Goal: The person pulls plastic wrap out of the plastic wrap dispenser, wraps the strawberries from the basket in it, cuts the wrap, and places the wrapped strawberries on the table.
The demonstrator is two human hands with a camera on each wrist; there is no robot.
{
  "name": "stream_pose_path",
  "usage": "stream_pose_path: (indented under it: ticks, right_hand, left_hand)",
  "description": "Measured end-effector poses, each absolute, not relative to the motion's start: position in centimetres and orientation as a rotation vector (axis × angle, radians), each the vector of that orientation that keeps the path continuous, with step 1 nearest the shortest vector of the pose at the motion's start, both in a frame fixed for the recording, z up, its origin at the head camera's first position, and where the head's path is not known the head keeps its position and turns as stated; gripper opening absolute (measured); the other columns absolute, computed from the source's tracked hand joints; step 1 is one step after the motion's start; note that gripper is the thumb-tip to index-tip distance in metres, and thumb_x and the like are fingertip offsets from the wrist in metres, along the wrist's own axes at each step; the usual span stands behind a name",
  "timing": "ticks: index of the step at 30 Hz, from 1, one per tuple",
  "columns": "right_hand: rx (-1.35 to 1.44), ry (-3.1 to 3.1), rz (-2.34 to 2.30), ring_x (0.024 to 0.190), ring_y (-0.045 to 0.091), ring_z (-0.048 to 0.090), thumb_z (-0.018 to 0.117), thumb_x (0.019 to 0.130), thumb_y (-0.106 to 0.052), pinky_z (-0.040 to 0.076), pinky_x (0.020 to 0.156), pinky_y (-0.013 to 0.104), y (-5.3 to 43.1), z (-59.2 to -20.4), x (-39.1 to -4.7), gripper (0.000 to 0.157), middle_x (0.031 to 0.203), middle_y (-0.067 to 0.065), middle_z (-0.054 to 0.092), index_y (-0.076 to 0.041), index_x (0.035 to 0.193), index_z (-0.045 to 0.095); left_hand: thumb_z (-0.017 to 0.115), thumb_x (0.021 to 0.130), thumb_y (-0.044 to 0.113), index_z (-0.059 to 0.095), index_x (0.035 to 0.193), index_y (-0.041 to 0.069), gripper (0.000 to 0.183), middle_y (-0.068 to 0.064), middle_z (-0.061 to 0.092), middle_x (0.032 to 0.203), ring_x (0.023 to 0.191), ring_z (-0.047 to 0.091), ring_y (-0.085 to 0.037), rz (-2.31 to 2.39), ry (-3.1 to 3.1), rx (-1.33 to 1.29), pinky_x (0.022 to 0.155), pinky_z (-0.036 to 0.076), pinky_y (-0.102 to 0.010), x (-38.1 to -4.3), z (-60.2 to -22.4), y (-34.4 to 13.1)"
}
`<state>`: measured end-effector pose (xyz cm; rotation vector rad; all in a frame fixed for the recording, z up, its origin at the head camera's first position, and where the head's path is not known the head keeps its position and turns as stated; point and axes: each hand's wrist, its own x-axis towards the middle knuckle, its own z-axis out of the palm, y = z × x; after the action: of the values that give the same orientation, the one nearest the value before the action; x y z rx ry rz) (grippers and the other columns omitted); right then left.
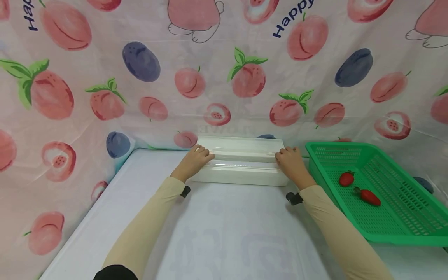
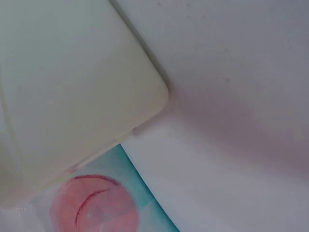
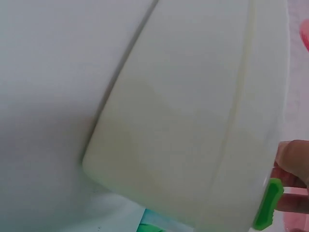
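A long white cling film dispenser [image 1: 241,175] lies at the far side of the white table, its lid [image 1: 241,143] raised and tilted back. Shiny clear film shows in the gap between lid and body. At the lid's left end, my left hand [image 1: 196,160] grips the edge with curled fingers. My right hand [image 1: 291,161] pinches the opposite end. In the left wrist view only a rounded corner of the dispenser [image 2: 96,87] shows, without the hand. The right wrist view has the dispenser's other end [image 3: 178,116], with fingertips [image 3: 294,157] beside a small green piece [image 3: 268,205].
To the right stands a green plastic basket [image 1: 402,229] holding two red strawberries [image 1: 346,178]. A fruit-printed cloth [image 1: 217,77] hangs behind and along the left of the white table [image 1: 224,233]. Black wrist cameras [image 1: 294,198] sit under both wrists.
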<state>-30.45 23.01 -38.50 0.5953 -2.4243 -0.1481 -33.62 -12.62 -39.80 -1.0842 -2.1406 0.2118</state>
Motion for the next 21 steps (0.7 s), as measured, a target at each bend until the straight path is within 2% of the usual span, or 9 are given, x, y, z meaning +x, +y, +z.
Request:
stream_pose_path:
  ticks: [7, 12, 17, 21]
  right_hand:
    - [0.608, -2.299, -0.182, 0.076, 0.031, 0.059, 0.071, 0.080, -0.010, 0.046, 0.076, 0.051, 23.3, -38.8, -30.6, 0.009, 0.075, 0.014, 0.065, -0.002, 0.080, 0.068]
    - [0.629, -2.225, -0.190, 0.072, 0.032, 0.058, 0.073, 0.078, -0.010, 0.046, 0.075, 0.053, 23.7, -39.4, -30.7, 0.012, 0.070, 0.014, 0.063, -0.001, 0.074, 0.066]
    - [0.620, -2.228, -0.212, 0.073, 0.032, 0.059, 0.072, 0.080, -0.012, 0.046, 0.076, 0.052, 23.9, -39.6, -30.7, 0.014, 0.072, 0.014, 0.064, -0.001, 0.076, 0.066]
    - [0.596, -2.257, -0.240, 0.077, 0.032, 0.060, 0.069, 0.083, -0.014, 0.047, 0.078, 0.053, 23.8, -39.5, -30.6, 0.014, 0.075, 0.015, 0.065, -0.001, 0.079, 0.066]
  left_hand:
    - [0.067, 0.082, 0.006, 0.066, 0.088, 0.008, 0.007, -0.005, 0.067, 0.087, 0.087, 0.062, -0.021, 0.173, -2.155, -1.050, 0.089, 0.048, -0.034, -33.6, -39.9, -12.3]
    - [0.071, 0.079, 0.006, 0.066, 0.089, 0.006, 0.010, -0.006, 0.068, 0.087, 0.085, 0.063, -0.021, 0.087, -2.150, -1.013, 0.089, 0.049, -0.034, -33.6, -39.9, -12.1]
    - [0.063, 0.082, -0.004, 0.062, 0.092, 0.005, 0.013, -0.007, 0.067, 0.086, 0.084, 0.064, -0.022, 0.044, -2.137, -0.964, 0.087, 0.050, -0.035, -33.6, -40.1, -12.2]
    - [0.066, 0.082, 0.003, 0.061, 0.093, 0.005, 0.012, -0.007, 0.067, 0.085, 0.084, 0.065, -0.023, 0.099, -2.157, -0.880, 0.086, 0.050, -0.036, -33.5, -40.1, -12.2]
